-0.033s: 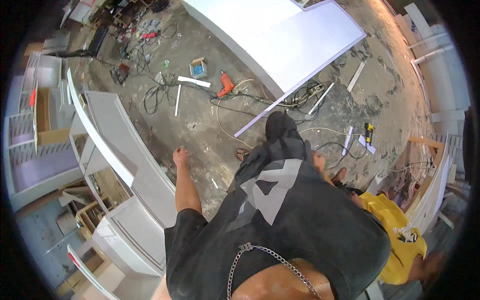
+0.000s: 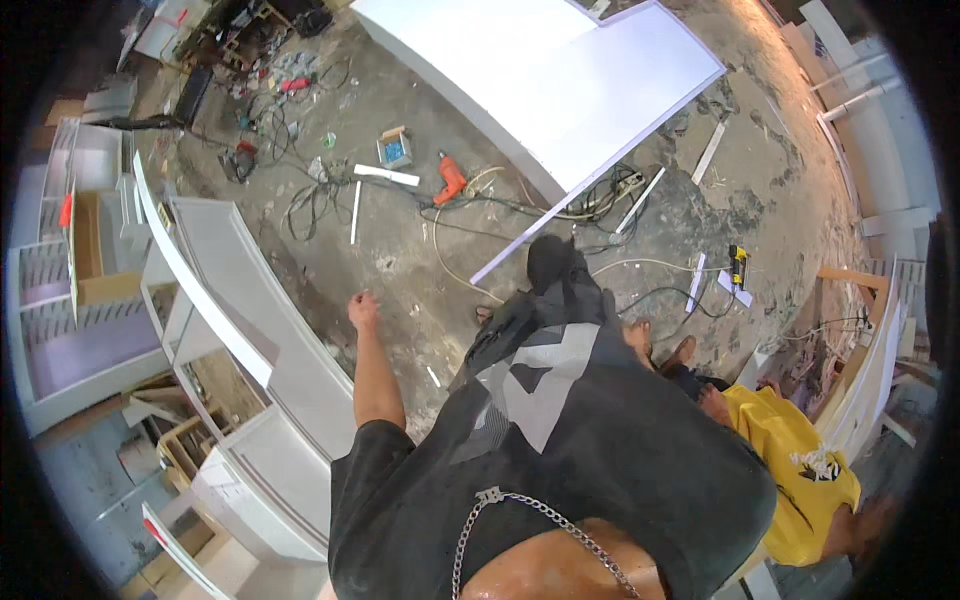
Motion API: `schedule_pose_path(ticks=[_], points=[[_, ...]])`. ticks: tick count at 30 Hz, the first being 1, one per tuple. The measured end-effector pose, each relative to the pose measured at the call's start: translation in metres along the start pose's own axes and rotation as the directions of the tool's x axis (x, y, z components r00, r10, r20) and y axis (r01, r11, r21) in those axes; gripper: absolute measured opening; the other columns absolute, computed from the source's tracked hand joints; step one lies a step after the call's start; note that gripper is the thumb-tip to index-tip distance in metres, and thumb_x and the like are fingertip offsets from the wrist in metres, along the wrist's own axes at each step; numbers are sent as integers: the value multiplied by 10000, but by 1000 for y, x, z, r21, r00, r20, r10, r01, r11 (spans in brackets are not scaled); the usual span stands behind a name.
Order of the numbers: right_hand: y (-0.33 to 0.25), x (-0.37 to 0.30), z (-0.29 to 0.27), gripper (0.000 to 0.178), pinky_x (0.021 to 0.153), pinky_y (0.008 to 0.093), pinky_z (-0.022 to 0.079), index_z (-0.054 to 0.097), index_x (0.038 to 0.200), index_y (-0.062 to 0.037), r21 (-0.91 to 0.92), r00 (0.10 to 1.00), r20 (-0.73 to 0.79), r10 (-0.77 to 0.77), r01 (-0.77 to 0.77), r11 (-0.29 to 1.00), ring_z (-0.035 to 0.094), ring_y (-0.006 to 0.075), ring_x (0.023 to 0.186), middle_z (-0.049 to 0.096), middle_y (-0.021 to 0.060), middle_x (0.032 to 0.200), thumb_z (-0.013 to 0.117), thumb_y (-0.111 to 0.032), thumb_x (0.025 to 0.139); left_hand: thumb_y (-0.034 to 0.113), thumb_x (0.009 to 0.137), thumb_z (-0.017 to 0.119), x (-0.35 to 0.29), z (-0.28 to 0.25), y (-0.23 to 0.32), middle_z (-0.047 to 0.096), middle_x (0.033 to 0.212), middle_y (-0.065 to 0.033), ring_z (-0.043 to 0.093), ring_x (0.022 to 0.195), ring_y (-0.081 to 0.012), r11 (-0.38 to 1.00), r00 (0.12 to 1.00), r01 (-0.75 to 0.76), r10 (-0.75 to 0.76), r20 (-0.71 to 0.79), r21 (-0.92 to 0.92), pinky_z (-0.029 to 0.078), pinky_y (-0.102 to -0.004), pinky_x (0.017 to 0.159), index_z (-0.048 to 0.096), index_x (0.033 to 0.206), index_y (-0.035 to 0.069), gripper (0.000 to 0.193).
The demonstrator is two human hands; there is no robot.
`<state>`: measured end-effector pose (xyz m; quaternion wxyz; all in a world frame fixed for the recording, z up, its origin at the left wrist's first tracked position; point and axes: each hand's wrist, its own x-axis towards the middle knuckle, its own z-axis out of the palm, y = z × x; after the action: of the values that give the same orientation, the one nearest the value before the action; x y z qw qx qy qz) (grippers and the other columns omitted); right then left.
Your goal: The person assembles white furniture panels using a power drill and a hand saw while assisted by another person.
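Observation:
My left hand [image 2: 364,310] hangs at my left side over the concrete floor, its fingers loosely curled with nothing visible in them. It is nearest to a long white panelled cabinet piece [image 2: 250,280] on the left, apart from it. I cannot see my right hand; my black shirt [image 2: 640,440] covers much of the lower middle. Ahead on the floor lies an orange power drill [image 2: 450,180], beside cables and a small open box [image 2: 394,148] with blue contents. A large white board structure [image 2: 590,100] stands further forward.
A person in a yellow shirt [image 2: 785,450] is close on my right. A yellow-and-black power tool [image 2: 738,264] and white strips [image 2: 696,282] lie to the right. Tangled cables [image 2: 600,200] cross the floor ahead. White cabinet frames [image 2: 90,350] crowd the far left.
The view has shifted slightly. A bare foot shows more clearly to the right of my shirt, and the foot on the left is more covered. My left hand still hangs down.

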<state>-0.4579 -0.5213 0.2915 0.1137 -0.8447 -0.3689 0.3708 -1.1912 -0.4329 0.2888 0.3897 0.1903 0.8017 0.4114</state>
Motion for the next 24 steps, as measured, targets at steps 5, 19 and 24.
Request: schedule_pose_path(ticks=[5,19,24], points=[[12,1,2,365,575,406,481,675,950,10,-7,968,211,138,-140,990,612,252,578,621,122,663,601,-347,924,192,942,634,-55,149,13,714,950,-135,699,790,-214,998,964,35,-48,263,53,565,-356,703,679,1140,-18,292],[-67,94,-59,363,431,332,415,633,1002,9,593,996,-53,68,-23,805,539,160,450,558,56,592,660,-342,916,430,917,623,-149,445,156,676,1158,-224,649,1089,-364,585,441,-754,114,890,299,506,-433,941,598,1276,6,556],[70,59,-56,420,448,352,405,631,968,3,450,906,-303,296,-138,882,523,168,467,545,22,592,678,-409,898,504,871,656,-192,530,158,236,1595,-265,366,1428,-389,102,334,-921,-294,895,377,352,-446,1148,321,1525,34,872]])
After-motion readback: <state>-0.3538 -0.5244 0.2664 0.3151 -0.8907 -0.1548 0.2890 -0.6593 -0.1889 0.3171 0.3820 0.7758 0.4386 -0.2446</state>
